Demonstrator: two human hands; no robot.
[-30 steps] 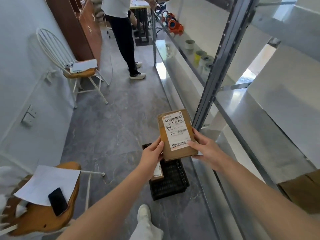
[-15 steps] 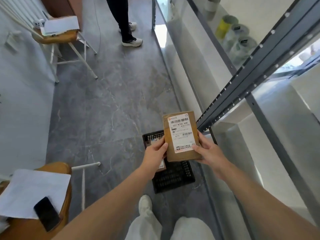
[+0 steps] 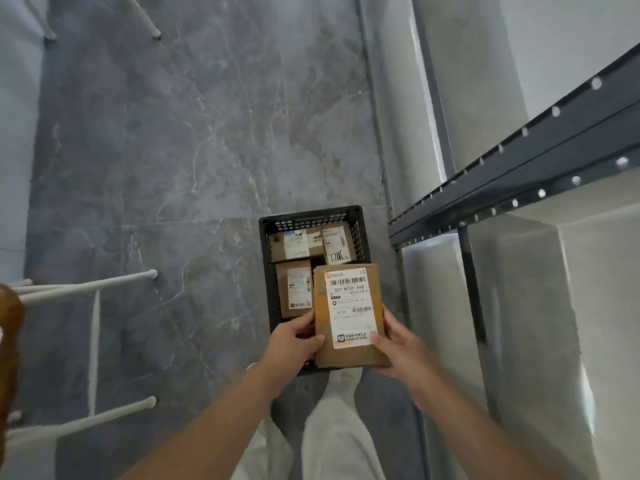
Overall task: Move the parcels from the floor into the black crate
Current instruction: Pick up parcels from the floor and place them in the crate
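**Two hands on one parcel, crate straight below**

Head view: One brown parcel [image 3: 349, 313] is held up off the floor [image 3: 173, 150], label [image 3: 350, 306] facing the camera. It is pinched at its near end from both sides. The left hand [image 3: 294, 344] curls round the left edge and the right hand [image 3: 398, 351] curls round the right edge, its thumb lying on the label's lower corner. Neither hand is slack; both are clamped on the cardboard.

The black crate [image 3: 311, 216] stands on the floor just beside the foot of the metal rack [image 3: 519, 161], directly under the parcel and a little ahead of the person's pale trousers [image 3: 332, 427]. Three parcels [image 3: 294, 292] lie inside it: two along the far wall and one against the left wall.

The relation that matters is this. The parcel's long axis runs away from the person, in line with the crate's long axis, and the parcel covers the crate's near-right part. The target therefore lies down from the grip, not off to a side. Both hands are equally near, so the likely next move is a plain two-handed lowering without any turn.

Whether that near-right space is free cannot be told, because the parcel hides it. How high the parcel sits above the rim cannot be read either. White chair legs [image 3: 86, 289] stand well apart, to the left.
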